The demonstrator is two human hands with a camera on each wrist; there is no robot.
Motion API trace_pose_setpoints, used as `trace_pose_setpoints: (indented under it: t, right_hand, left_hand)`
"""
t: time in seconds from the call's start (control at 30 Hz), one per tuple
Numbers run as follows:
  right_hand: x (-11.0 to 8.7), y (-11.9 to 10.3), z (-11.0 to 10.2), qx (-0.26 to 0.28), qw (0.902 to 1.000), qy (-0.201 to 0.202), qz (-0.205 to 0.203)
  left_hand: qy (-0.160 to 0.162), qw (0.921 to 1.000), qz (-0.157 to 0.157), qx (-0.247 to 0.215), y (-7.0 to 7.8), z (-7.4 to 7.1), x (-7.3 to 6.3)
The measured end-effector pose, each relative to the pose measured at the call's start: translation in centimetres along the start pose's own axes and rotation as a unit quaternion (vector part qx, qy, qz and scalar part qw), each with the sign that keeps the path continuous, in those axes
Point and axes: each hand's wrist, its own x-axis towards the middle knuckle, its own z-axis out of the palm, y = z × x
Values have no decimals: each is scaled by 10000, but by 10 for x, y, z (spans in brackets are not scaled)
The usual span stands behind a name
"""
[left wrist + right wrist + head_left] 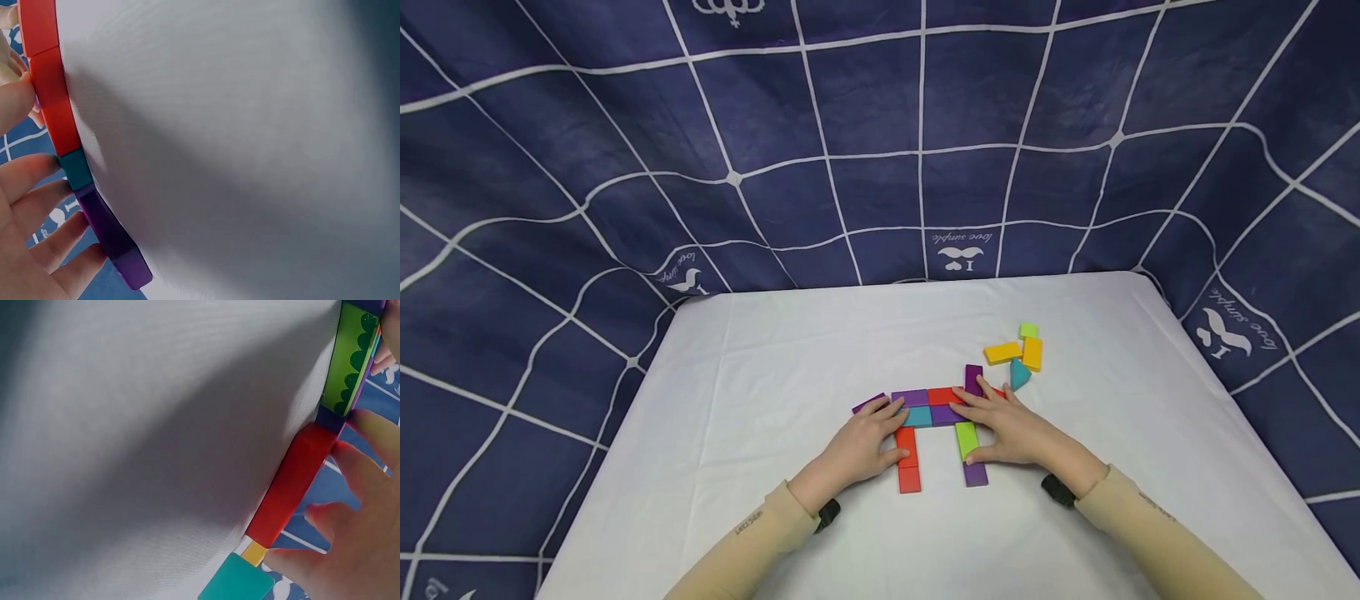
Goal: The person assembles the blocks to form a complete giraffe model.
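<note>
Coloured blocks lie joined on the white table like a shape with two legs. Across its middle run a purple block point(910, 398), a red block point(943, 396) and a teal block point(917, 417). My left hand point(859, 440) rests spread on the left side, its thumb by the red leg block point(56, 103) and other fingertips along the teal and slanted purple block point(109, 228). My right hand point(1013, 427) lies spread over the right side. Its thumb touches the green leg block point(967, 437); its fingers partly hide a slanted red block point(294, 484) and purple blocks.
Beyond my right hand lie two yellow blocks point(1002, 353), a small green block point(1028, 331) and a teal block point(1019, 375). A dark blue cloth point(865, 192) with white lines hangs behind and beside the white table point(790, 350).
</note>
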Motion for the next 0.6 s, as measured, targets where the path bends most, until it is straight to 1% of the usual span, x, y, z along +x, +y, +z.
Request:
trace_pose_setpoints:
  t: [0.17,0.3,0.4,0.47,0.5,0.6]
  right_hand:
    - [-2,0,0,49,10000,21,-77]
    - [-2,0,0,65,10000,-10,-30]
    - [-2,0,0,22,10000,-39,-2]
    - [-1,-1,0,-7,9999,-89,50]
    - [-1,-1,0,-26,9999,-105,72]
    - [-1,-1,1,-79,9998,-130,102]
  left_hand:
    - [-55,9999,-35,-100,2,0,-1]
    - [-143,9996,-76,-212,2,-1,0]
    - [-108,9993,-159,-325,0,-2,-1]
    - [43,9988,-300,-393,-2,-3,-1]
    - [169,9982,-403,-417,-3,-3,-1]
    - [540,9936,-856,-502,-7,-6,-1]
